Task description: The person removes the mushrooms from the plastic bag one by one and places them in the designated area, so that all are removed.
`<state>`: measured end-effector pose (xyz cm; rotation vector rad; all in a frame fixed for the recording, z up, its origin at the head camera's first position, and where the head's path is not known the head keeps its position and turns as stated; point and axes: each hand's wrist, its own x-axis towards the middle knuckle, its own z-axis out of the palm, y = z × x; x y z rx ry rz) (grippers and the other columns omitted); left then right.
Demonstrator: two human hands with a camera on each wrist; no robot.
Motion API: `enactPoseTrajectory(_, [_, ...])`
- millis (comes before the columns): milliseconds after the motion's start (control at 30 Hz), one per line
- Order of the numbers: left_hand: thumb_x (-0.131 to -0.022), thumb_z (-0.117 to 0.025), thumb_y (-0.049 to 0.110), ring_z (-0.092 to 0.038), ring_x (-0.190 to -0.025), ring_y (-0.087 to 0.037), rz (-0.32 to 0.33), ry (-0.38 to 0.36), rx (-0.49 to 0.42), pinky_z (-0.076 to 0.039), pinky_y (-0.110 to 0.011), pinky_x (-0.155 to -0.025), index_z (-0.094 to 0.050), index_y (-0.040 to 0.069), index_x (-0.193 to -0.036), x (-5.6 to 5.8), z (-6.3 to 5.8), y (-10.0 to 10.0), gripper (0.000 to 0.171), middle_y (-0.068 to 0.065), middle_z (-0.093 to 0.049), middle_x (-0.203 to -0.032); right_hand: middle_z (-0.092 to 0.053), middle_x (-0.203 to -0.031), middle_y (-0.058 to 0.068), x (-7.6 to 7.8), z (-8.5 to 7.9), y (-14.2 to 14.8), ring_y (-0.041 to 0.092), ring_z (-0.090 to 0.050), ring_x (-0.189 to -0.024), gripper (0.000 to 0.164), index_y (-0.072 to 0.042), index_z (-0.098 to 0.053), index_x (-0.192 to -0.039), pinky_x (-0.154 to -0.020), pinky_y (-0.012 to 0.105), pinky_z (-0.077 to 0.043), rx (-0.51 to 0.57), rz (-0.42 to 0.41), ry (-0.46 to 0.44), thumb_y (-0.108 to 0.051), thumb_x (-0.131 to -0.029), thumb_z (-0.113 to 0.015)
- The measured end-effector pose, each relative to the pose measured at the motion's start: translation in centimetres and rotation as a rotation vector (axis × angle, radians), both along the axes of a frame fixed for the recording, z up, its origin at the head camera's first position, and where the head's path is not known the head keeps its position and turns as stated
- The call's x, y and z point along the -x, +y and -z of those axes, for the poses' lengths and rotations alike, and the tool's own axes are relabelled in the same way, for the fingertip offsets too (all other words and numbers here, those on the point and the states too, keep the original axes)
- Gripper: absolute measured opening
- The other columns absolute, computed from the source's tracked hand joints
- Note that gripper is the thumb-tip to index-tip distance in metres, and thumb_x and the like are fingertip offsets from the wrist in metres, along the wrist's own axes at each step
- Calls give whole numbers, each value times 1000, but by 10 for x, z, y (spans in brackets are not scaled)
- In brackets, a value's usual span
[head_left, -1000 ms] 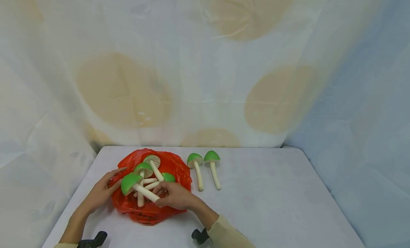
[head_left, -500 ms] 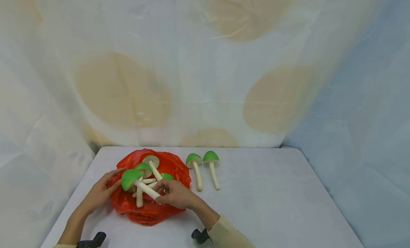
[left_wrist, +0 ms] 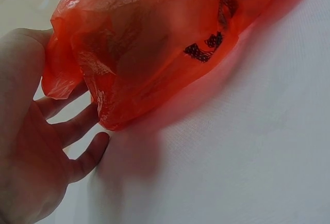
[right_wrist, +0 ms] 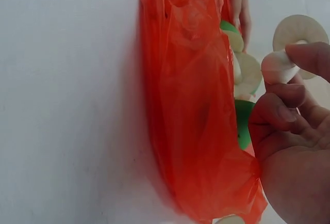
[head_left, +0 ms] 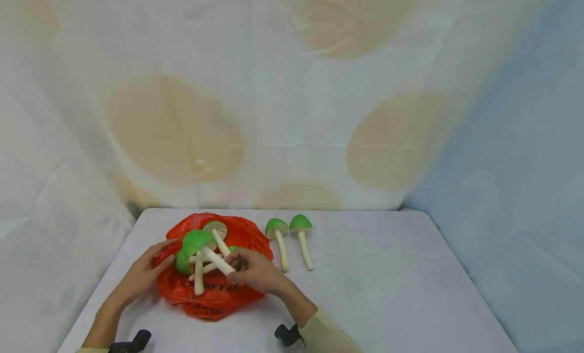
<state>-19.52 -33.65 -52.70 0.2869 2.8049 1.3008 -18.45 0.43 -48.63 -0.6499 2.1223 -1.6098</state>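
Observation:
An open red plastic bag (head_left: 223, 310), with black print, holds several toy mushrooms with green caps and off-white stems. My right hand (head_left: 257, 272) pinches one mushroom (head_left: 197, 240) by the lower end of its stem, its cap up and left over the others. In the right wrist view, the stem end (right_wrist: 278, 68) shows between thumb and fingers. My left hand (head_left: 141, 276) holds the bag's left rim between thumb and fingers. The left wrist view has this left hand (left_wrist: 38, 131) against the bag's side (left_wrist: 149, 43), some fingers partly hidden behind the plastic.
Two more green-capped mushrooms, the left one (head_left: 282, 251) and the right one (head_left: 304, 246), lie side by side on the white table (head_left: 388, 287), right of the bag. A cloth backdrop (head_left: 296, 114) hangs behind the table.
The mushroom in my right hand has moved slightly up and to the right, lifting over the others and uncovering more of the bag's print. My left hand stays at the bag's rim.

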Motion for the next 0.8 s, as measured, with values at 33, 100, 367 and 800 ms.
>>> enactPoseTrajectory(33, [-103,-56,43,-25,-144,-54,1,3,2,-26,-81,-103,-44,19,-151,0,0,0,55,-22,-38,-155,-65,-96,-4,0,0,1,13,-63,-78,27,-17,-64,-114,-72,35,-61,7,3,2,-17,-89,-73])
enactPoseTrajectory(100, [-103,-56,43,-25,-144,-54,0,2,9,-25,-81,-103,-44,19,-151,0,0,-1,55,-22,-38,-155,-65,-96,-3,1,0,2,12,-63,-77,27,-16,-64,-115,-72,35,-61,9,12,1,-17,-89,-73])
enactPoseTrajectory(367, [-102,-56,46,-24,-145,-53,-7,-10,10,-25,-81,-103,-44,21,-151,1,0,-1,57,-21,-37,-156,-65,-96,-4,4,-1,8,16,-57,-77,26,-19,-65,-114,-62,20,-50,4,52,50,-19,-89,-75])
enactPoseTrajectory(800, [-101,-55,48,-23,-144,-55,-17,-40,19,-25,-82,-102,-42,19,-152,1,0,0,60,-24,-34,-157,-66,-103,-2,10,-5,20,16,-58,-79,26,-18,-63,-116,-68,23,-53,46,59,59,-19,-92,-72])
